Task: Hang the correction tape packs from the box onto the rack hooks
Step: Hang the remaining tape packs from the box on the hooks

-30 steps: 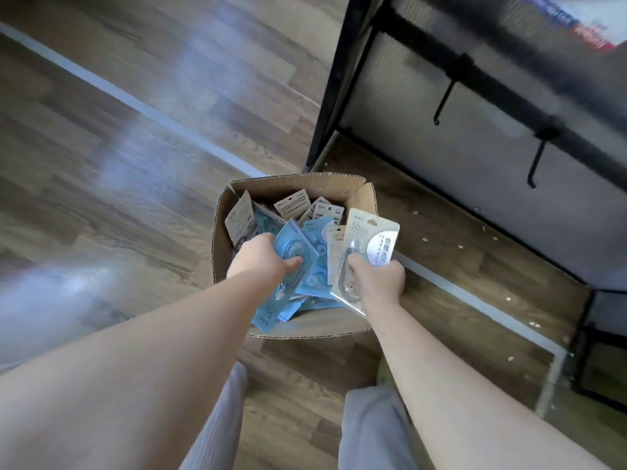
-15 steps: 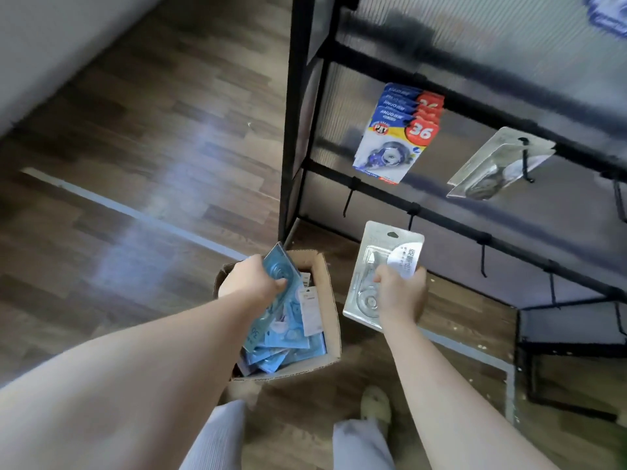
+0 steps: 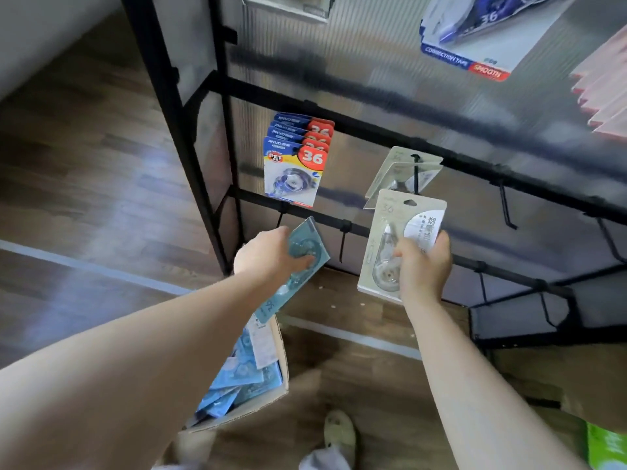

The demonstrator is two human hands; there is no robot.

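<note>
My left hand [image 3: 271,254] grips a light blue correction tape pack [image 3: 294,266], held just below the lower rail near an empty hook [image 3: 343,240]. My right hand [image 3: 424,266] holds a grey-white pack [image 3: 390,239], raised right under a hook [image 3: 415,174] that carries two similar grey packs [image 3: 393,171]. The cardboard box [image 3: 281,385] stands on the floor below my left arm, with several blue packs [image 3: 237,378] inside. Blue-and-red packs marked 36 [image 3: 295,161] hang on a hook at the left of the black rack [image 3: 217,164].
More packs hang higher up: a blue-and-white set [image 3: 475,32] and pink ones [image 3: 604,93] at the right edge. Bare black hooks [image 3: 505,208] line the rails to the right. A slippered foot [image 3: 339,432] stands beside the box on the wooden floor.
Both hands have lifted out of the box with their packs and risen toward the rack. The view has swung up from the box to the rails and hooks.
</note>
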